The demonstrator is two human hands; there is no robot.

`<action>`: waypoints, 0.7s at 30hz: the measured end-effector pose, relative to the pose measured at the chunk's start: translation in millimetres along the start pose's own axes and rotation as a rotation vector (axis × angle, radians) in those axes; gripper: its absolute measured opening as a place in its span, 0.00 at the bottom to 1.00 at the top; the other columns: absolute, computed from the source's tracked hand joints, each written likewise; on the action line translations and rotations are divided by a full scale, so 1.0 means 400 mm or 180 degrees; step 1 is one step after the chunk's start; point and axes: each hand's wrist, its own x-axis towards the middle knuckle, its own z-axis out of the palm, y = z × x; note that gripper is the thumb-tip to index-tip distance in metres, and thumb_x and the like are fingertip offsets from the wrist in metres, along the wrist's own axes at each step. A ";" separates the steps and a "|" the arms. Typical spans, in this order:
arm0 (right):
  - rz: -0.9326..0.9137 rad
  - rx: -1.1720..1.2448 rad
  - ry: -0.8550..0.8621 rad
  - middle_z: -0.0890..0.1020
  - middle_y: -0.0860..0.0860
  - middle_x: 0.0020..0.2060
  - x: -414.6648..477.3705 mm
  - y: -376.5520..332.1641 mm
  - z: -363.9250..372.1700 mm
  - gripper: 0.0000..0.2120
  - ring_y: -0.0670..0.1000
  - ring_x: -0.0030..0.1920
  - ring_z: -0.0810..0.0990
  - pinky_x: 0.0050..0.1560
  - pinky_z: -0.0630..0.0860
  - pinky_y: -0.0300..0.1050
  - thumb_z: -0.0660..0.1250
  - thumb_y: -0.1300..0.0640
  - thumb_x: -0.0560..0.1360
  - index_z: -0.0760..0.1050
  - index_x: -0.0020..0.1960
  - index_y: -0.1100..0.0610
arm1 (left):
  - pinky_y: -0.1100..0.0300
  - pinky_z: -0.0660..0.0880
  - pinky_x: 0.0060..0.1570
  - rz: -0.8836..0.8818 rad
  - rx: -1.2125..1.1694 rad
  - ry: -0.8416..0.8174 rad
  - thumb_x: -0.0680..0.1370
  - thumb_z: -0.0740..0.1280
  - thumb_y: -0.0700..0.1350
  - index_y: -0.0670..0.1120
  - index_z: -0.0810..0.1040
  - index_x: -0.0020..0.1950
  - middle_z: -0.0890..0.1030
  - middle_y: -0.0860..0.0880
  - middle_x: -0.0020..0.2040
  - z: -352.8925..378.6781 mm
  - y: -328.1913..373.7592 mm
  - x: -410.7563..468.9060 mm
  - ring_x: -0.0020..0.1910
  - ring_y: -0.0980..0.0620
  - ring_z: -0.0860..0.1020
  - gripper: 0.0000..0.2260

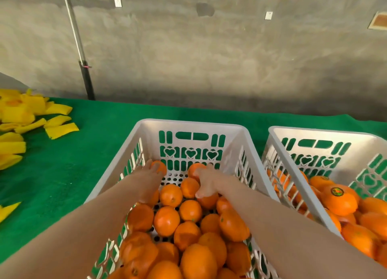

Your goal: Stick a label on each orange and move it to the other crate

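2 white crates on green table cover (88, 153). Centre crate (188, 124) holds a pile of bare oranges (167, 220), mostly lower centre of frame. The near ones are oval, long axis running up-down the frame. Left hand (151, 175) touches far-left orange (160, 166). Right hand (207, 181) sits over far-centre orange (193, 168), thumb spread toward the viewer. Both hands blurred, so cannot tell how closed either grasp is. Right crate (314, 132) holds labelled orange (340, 201), long axis left-right, round label (337, 191) facing up. Yellow sheets (31, 115) at left edge.
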 end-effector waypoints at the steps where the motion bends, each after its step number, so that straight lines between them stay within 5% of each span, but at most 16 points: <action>1: 0.0077 0.0135 -0.0076 0.51 0.60 0.74 0.028 0.004 0.007 0.38 0.66 0.72 0.58 0.70 0.62 0.62 0.71 0.55 0.71 0.54 0.75 0.49 | 0.41 0.49 0.74 -0.0048 0.0055 -0.0137 0.73 0.68 0.38 0.45 0.51 0.77 0.45 0.42 0.78 0.003 -0.003 0.016 0.77 0.40 0.44 0.37; 6: 0.0088 0.0343 -0.0053 0.44 0.56 0.75 0.126 0.005 0.044 0.41 0.66 0.72 0.57 0.71 0.61 0.61 0.75 0.52 0.68 0.56 0.75 0.45 | 0.43 0.44 0.73 -0.0073 0.0577 -0.0765 0.72 0.72 0.39 0.42 0.57 0.76 0.38 0.42 0.77 -0.023 0.004 0.099 0.76 0.41 0.37 0.37; 13: -0.0024 0.0205 -0.0104 0.35 0.60 0.73 0.157 0.021 0.074 0.43 0.70 0.72 0.55 0.71 0.61 0.60 0.73 0.50 0.69 0.50 0.76 0.44 | 0.44 0.40 0.74 -0.0304 0.0717 -0.1090 0.76 0.67 0.43 0.40 0.43 0.77 0.32 0.43 0.76 -0.016 0.025 0.182 0.75 0.40 0.34 0.39; 16: 0.0030 0.0413 0.0138 0.37 0.59 0.73 0.164 0.021 0.092 0.42 0.69 0.70 0.58 0.69 0.65 0.58 0.74 0.52 0.67 0.56 0.74 0.44 | 0.43 0.51 0.74 -0.0276 0.0743 -0.1324 0.71 0.74 0.46 0.42 0.45 0.78 0.30 0.40 0.75 0.000 0.022 0.193 0.75 0.37 0.38 0.46; 21: 0.0004 0.0441 0.0275 0.39 0.60 0.73 0.157 0.021 0.094 0.43 0.69 0.68 0.62 0.68 0.66 0.57 0.76 0.53 0.65 0.57 0.74 0.45 | 0.45 0.65 0.69 -0.0045 0.0766 -0.1239 0.66 0.77 0.55 0.53 0.61 0.76 0.31 0.42 0.75 0.001 -0.010 0.183 0.75 0.36 0.53 0.42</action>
